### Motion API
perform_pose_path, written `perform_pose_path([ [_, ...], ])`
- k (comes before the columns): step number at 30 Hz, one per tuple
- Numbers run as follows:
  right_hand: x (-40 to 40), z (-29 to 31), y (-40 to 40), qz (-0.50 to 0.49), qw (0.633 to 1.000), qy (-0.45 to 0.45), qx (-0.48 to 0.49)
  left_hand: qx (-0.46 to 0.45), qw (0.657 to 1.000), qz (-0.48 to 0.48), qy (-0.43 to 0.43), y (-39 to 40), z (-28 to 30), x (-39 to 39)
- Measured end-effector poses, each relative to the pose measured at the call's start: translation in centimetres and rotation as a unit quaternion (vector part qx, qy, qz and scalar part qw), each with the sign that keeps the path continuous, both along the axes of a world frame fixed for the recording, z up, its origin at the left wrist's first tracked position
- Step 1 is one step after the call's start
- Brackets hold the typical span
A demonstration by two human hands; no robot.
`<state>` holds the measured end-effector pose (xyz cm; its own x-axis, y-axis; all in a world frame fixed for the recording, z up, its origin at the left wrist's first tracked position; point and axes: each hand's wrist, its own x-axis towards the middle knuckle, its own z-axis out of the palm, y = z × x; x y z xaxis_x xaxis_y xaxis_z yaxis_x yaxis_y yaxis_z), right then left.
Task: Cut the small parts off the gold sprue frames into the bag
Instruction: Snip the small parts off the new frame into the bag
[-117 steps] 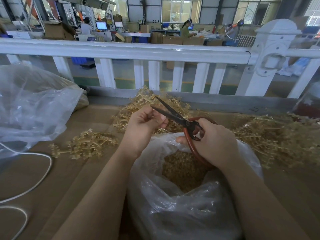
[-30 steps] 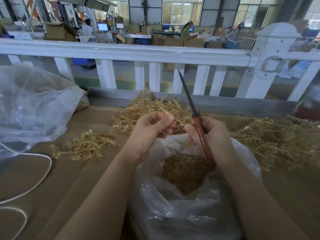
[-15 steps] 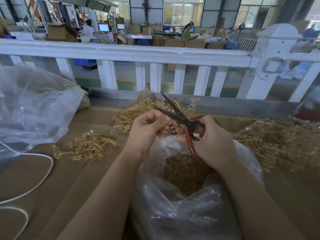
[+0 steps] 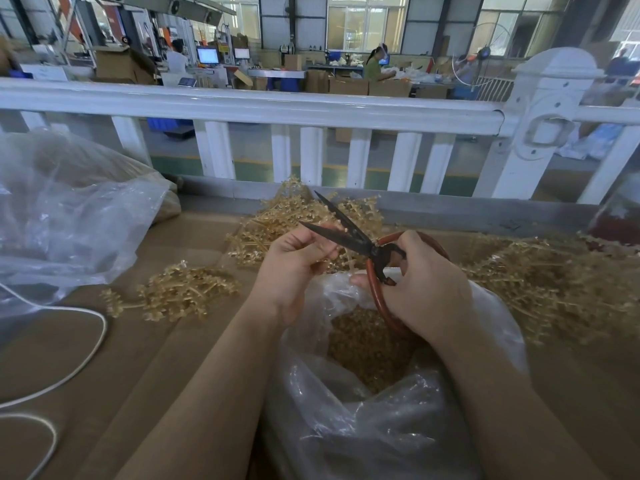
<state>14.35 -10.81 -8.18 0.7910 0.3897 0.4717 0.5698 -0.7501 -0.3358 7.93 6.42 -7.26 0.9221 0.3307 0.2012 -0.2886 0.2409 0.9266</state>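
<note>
cardboard-covered bench (image 4: 145, 341) under me, white railing (image 4: 263, 105) behind. my left hand (image 4: 294, 268) pinches a gold sprue frame (image 4: 341, 263) above the open bag (image 4: 381, 427); my right hand (image 4: 426, 289) grips scissors (image 4: 346, 233), blades spread at the frame. more frames (image 4: 554, 289) lie at right.

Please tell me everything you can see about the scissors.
The scissors have two long, dark, pointed blades that look like metal, and big reddish-brown loop handles. The blades are open in a narrow V, tips pointing up and to the left. The right hand grips the handles above the open clear bag. The lower blade lies across the fingers of the left hand, which pinches a gold frame piece, mostly hidden.
</note>
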Motion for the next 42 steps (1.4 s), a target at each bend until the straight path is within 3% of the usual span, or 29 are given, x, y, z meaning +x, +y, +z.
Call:
perform_pose_path([
  [15, -0.7, 0.3, -0.2, 0.016, 0.999, -0.023, 0.040, 0.006, 0.999, -0.044, -0.008, 0.4, -0.1, -0.1],
  [22, -0.4, 0.1, -0.2, 0.020, 0.999, -0.041, 0.021, 0.096, 0.994, -0.027, -0.036, 1.1, -0.4, -0.1],
  [27, -0.5, 0.1, -0.3, 0.027, 0.997, -0.053, 0.041, 0.106, 0.992, -0.038, -0.064, 1.3, -0.3, -0.2],
  [32, -0.4, 0.0, -0.4, 0.034, 0.997, -0.056, 0.047, 0.075, 0.994, -0.008, -0.073, 1.8, -0.1, -0.3],
  [37, -0.2, -0.1, -0.7, 0.038, 0.997, -0.060, 0.042, 0.141, 0.986, 0.030, -0.082, 2.0, 0.0, -0.5],
  [42, 0.0, -0.2, -0.7, 0.040, 0.997, -0.057, 0.034, 0.120, 0.989, 0.033, -0.078, 1.7, 0.0, -0.4],
])
